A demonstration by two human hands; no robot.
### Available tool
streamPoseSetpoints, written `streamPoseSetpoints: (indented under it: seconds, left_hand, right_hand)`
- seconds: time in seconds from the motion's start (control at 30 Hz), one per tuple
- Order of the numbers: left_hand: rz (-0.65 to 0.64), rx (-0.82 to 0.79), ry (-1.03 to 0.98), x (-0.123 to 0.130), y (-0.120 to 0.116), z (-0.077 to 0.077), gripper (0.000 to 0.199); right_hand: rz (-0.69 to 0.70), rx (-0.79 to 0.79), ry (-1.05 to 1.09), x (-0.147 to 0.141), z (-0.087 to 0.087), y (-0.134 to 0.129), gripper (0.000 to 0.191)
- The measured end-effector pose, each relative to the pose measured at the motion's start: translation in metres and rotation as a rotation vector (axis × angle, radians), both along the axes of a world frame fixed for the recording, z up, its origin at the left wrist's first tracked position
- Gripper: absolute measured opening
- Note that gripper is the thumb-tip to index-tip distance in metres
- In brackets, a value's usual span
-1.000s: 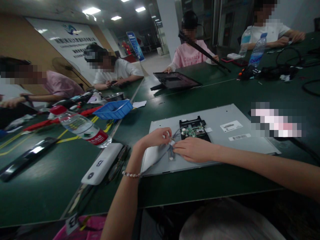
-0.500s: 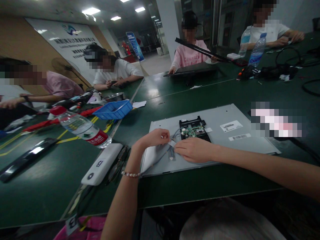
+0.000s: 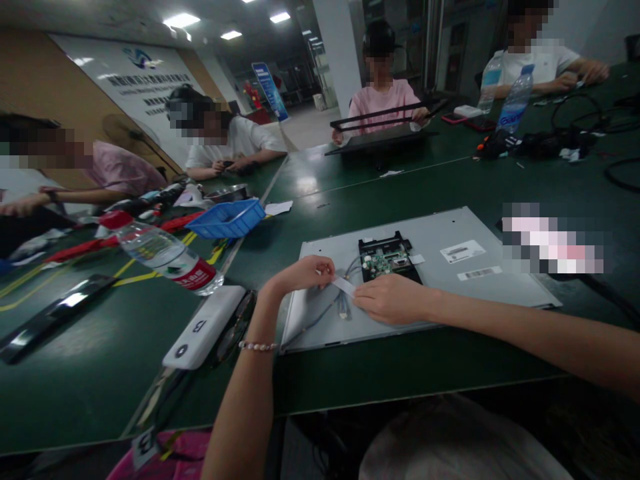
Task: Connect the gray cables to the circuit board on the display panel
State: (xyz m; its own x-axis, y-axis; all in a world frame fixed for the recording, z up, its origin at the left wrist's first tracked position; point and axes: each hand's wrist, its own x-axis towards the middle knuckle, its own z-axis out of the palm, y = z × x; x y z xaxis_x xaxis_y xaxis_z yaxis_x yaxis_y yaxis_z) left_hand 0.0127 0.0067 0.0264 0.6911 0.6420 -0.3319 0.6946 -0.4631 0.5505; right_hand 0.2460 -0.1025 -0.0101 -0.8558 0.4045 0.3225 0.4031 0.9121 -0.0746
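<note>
A short whitish strip of tape (image 3: 344, 286) stretches between my two hands above a grey metal display panel (image 3: 480, 293). My left hand (image 3: 305, 273) pinches the strip's left end with curled fingers. At its other end, the fingers of my right hand (image 3: 387, 298) close on it, the tips partly hidden. Just behind my right hand, a green circuit board (image 3: 387, 260) sits in a black bracket on the panel. A thin grey cable (image 3: 320, 313) runs across the panel beneath my hands, with a loose connector (image 3: 343, 308) below the strip.
To the left stand a white power bank (image 3: 205, 328), glasses (image 3: 235, 327), a tilted water bottle (image 3: 165, 257) and a blue tray (image 3: 227, 220). A black glossy bar (image 3: 55, 320) lies at far left. Across the table (image 3: 320, 380), a person holds a black frame (image 3: 375, 117); several co-workers sit around.
My hands have drawn slightly apart, the left one shifting left, and more of the strip shows between them. The person opposite has swung the black frame to a flatter position.
</note>
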Motion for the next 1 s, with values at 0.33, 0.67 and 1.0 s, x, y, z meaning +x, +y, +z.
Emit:
streamPoseSetpoints:
  seconds: [0.33,0.67,1.0]
  left_hand:
    - [0.029,0.044,-0.010,-0.014,0.009,-0.006,0.021]
    - [0.141,0.250,-0.063,-0.020,0.012,-0.004,0.031]
    - [0.141,0.006,-0.141,-0.008,-0.001,0.005,0.037]
  right_hand:
    - [-0.007,0.078,0.014,0.001,-0.007,-0.001,0.022]
    - [0.043,0.249,0.079,0.001,-0.008,-0.002,0.023]
    - [0.144,0.299,0.108,0.001,-0.009,-0.001,0.020]
